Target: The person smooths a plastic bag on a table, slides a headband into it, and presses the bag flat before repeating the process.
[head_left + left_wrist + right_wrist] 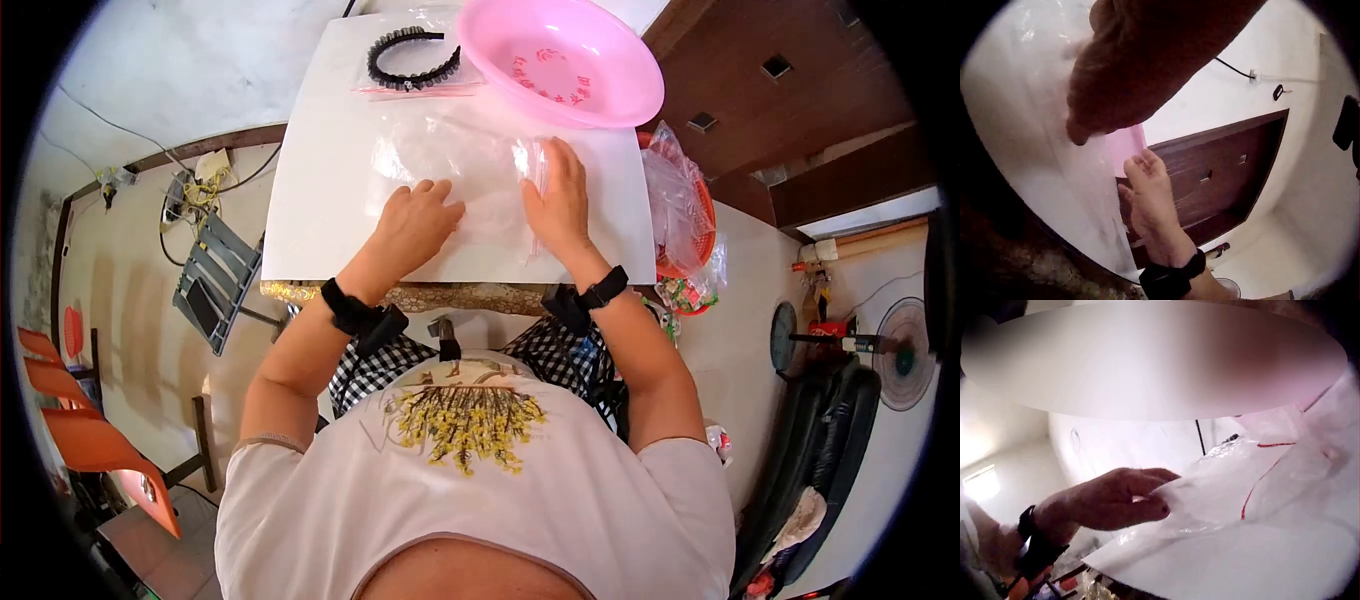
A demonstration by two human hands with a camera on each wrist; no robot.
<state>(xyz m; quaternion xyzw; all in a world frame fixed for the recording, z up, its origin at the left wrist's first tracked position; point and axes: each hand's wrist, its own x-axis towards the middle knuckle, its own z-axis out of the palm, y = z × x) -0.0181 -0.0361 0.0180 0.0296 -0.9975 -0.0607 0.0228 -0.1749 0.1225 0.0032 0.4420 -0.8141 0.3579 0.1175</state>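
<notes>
A clear plastic bag point(480, 190) lies on the white table point(320, 190) between the two hands. My left hand point(415, 228) rests on its left part with the fingers slightly bent; in the right wrist view that hand point(1113, 500) touches the bag point(1216, 494), thumb and fingers apart. At the bag's right edge, beside a pinkish-red strip point(541, 170), lies my right hand point(565, 205) with nearly straight fingers. The left wrist view has my left hand point(1129, 69) dark and close, and my right hand point(1154, 200) further off.
Beyond the bag, a black ruffled headband point(414, 78) lies on clear packaging at the table's back. A pink basin point(620, 75) stands at the back right. Off the right edge is a red basket point(708, 235) with plastic bags. A grey rack point(220, 270) stands at left.
</notes>
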